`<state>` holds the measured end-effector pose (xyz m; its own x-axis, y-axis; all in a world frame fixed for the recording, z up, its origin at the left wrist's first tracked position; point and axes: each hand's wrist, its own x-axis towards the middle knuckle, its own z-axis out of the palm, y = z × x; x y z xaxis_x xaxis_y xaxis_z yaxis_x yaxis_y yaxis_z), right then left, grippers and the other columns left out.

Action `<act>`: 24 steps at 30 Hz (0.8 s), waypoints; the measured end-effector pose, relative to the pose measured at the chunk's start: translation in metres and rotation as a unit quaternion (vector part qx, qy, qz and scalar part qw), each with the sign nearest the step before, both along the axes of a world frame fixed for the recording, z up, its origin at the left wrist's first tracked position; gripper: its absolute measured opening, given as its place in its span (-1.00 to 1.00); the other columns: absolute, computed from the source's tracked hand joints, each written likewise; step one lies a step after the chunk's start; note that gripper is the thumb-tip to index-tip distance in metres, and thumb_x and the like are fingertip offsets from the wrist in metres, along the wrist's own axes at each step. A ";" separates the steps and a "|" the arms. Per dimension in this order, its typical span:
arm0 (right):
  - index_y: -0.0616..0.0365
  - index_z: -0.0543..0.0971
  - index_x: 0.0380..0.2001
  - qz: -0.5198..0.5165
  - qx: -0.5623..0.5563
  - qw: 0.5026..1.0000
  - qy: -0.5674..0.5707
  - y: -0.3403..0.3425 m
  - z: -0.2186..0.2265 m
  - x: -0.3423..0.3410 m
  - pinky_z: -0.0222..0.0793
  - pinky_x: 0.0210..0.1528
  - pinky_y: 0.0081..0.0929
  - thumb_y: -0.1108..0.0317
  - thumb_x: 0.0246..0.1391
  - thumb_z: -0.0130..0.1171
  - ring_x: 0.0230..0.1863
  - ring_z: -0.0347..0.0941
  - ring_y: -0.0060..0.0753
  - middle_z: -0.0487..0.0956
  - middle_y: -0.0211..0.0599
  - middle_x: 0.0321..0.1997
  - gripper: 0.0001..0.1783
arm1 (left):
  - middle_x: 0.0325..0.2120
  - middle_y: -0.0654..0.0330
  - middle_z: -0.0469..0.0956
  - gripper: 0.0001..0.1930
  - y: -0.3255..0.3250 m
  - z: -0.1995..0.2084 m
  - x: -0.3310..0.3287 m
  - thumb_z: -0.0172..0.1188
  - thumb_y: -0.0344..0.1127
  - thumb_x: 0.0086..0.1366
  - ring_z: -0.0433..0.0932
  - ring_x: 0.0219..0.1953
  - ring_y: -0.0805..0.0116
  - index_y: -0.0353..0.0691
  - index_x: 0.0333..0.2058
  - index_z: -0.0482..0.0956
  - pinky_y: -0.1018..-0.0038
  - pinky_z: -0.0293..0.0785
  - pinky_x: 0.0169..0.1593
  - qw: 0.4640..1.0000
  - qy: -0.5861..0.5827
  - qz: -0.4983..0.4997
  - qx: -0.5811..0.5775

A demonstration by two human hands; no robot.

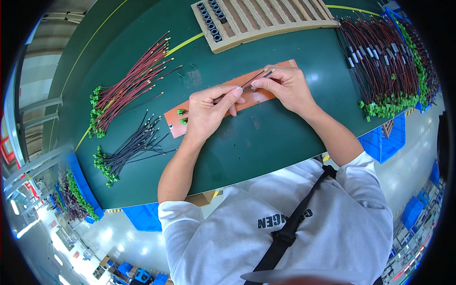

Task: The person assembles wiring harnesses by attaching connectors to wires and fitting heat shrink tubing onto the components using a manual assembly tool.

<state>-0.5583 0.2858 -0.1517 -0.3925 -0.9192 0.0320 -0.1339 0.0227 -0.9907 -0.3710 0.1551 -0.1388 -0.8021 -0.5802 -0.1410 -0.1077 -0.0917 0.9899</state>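
wires (254,79) (dark, with two metal tips showing) in the head view, pinched between thumb and fingers of both left hand (208,108) and right hand (287,88), above an orange board (176,130). held closer to the tips on the right. beside the left hand, at the board's left end, two green connectors (182,112). farther left on the green table (266,137), a red bundle (124,85), with a black bundle (135,145) nearer. at the far side, a slotted tray (273,34) with black rings (209,21); at the right, a large wire pile (375,78).
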 end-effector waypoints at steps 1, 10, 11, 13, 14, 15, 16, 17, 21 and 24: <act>0.22 0.79 -0.26 -0.002 0.003 1.000 -0.001 0.000 -0.002 -0.001 0.49 -0.19 -0.60 0.34 0.24 0.36 -0.28 0.59 -0.58 0.73 -0.34 -0.29 -0.83 | -0.41 0.13 0.72 -0.81 0.000 0.001 -0.001 0.31 -0.37 0.42 0.55 -0.51 0.56 -0.40 -0.15 0.77 0.61 0.46 -0.43 1.000 -0.020 -0.001 -0.012; 0.20 0.80 -0.23 0.022 -0.018 0.999 -0.015 -0.002 -0.008 -0.001 0.50 -0.14 -0.59 0.37 0.24 0.35 -0.25 0.61 -0.56 0.73 -0.33 -0.28 -0.85 | -0.46 0.19 0.71 -0.81 0.002 0.005 -0.002 0.33 -0.31 0.42 0.50 -0.54 0.59 -0.31 -0.18 0.80 0.62 0.41 -0.45 0.998 -0.043 -0.017 -0.033; 0.20 0.80 -0.24 0.024 -0.021 0.999 -0.010 -0.002 -0.008 -0.002 0.50 -0.14 -0.60 0.36 0.24 0.35 -0.25 0.61 -0.56 0.73 -0.33 -0.28 -0.84 | -0.46 0.19 0.71 -0.81 0.002 0.006 -0.002 0.33 -0.31 0.42 0.50 -0.54 0.59 -0.31 -0.18 0.80 0.62 0.41 -0.45 0.998 -0.044 -0.017 -0.032; 0.20 0.80 -0.24 0.026 -0.023 0.999 -0.005 -0.002 -0.009 -0.002 0.50 -0.14 -0.60 0.36 0.25 0.34 -0.24 0.61 -0.56 0.73 -0.33 -0.28 -0.84 | -0.49 0.22 0.70 -0.80 0.002 0.008 -0.003 0.33 -0.28 0.42 0.48 -0.55 0.61 -0.30 -0.18 0.80 0.63 0.39 -0.47 0.998 -0.060 -0.019 -0.031; 0.20 0.80 -0.24 0.026 -0.024 0.999 -0.007 -0.002 -0.009 -0.002 0.50 -0.14 -0.60 0.36 0.25 0.34 -0.25 0.61 -0.57 0.73 -0.32 -0.28 -0.84 | -0.49 0.22 0.70 -0.80 0.002 0.008 -0.003 0.33 -0.28 0.42 0.48 -0.55 0.61 -0.30 -0.18 0.80 0.63 0.39 -0.47 0.998 -0.060 -0.019 -0.030; 0.20 0.80 -0.24 0.025 -0.024 0.999 -0.009 -0.002 -0.009 -0.002 0.50 -0.15 -0.60 0.35 0.25 0.34 -0.25 0.61 -0.57 0.73 -0.32 -0.28 -0.84 | -0.50 0.23 0.70 -0.79 0.002 0.008 -0.003 0.33 -0.27 0.42 0.47 -0.55 0.62 -0.29 -0.18 0.80 0.63 0.38 -0.47 0.997 -0.059 -0.020 -0.036; 0.20 0.80 -0.24 0.024 -0.024 0.999 -0.009 -0.002 -0.008 -0.002 0.50 -0.15 -0.60 0.35 0.25 0.34 -0.25 0.61 -0.57 0.73 -0.32 -0.28 -0.84 | -0.51 0.25 0.70 -0.79 0.002 0.008 -0.003 0.33 -0.26 0.42 0.46 -0.56 0.62 -0.28 -0.18 0.81 0.63 0.38 -0.47 0.997 -0.057 -0.021 -0.042; 0.20 0.80 -0.24 0.024 -0.022 0.999 -0.006 -0.002 -0.008 -0.002 0.50 -0.15 -0.60 0.35 0.25 0.34 -0.26 0.61 -0.57 0.73 -0.33 -0.28 -0.84 | -0.51 0.25 0.70 -0.79 0.002 0.008 -0.003 0.33 -0.26 0.42 0.46 -0.56 0.62 -0.28 -0.18 0.81 0.63 0.38 -0.47 0.997 -0.056 -0.021 -0.041; 0.20 0.80 -0.24 0.027 -0.018 0.999 0.007 -0.003 -0.010 -0.003 0.51 -0.16 -0.61 0.35 0.25 0.35 -0.26 0.62 -0.57 0.73 -0.34 -0.27 -0.84 | -0.52 0.25 0.69 -0.80 0.001 0.009 -0.003 0.34 -0.26 0.41 0.45 -0.56 0.63 -0.29 -0.19 0.81 0.63 0.38 -0.47 0.997 -0.064 -0.020 -0.042; 0.20 0.80 -0.24 0.025 -0.016 1.000 -0.006 -0.003 -0.008 -0.002 0.51 -0.15 -0.61 0.35 0.25 0.35 -0.25 0.62 -0.57 0.74 -0.33 -0.27 -0.84 | -0.52 0.26 0.69 -0.80 0.000 0.009 -0.003 0.34 -0.27 0.41 0.46 -0.56 0.63 -0.28 -0.19 0.81 0.63 0.38 -0.47 0.997 -0.064 -0.023 -0.041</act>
<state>-0.5603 0.2825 -0.1599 -0.3463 -0.9364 0.0575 -0.1214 -0.0160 -0.9925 -0.3744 0.1553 -0.1298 -0.8068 -0.5567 -0.1979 -0.2363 -0.0030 0.9717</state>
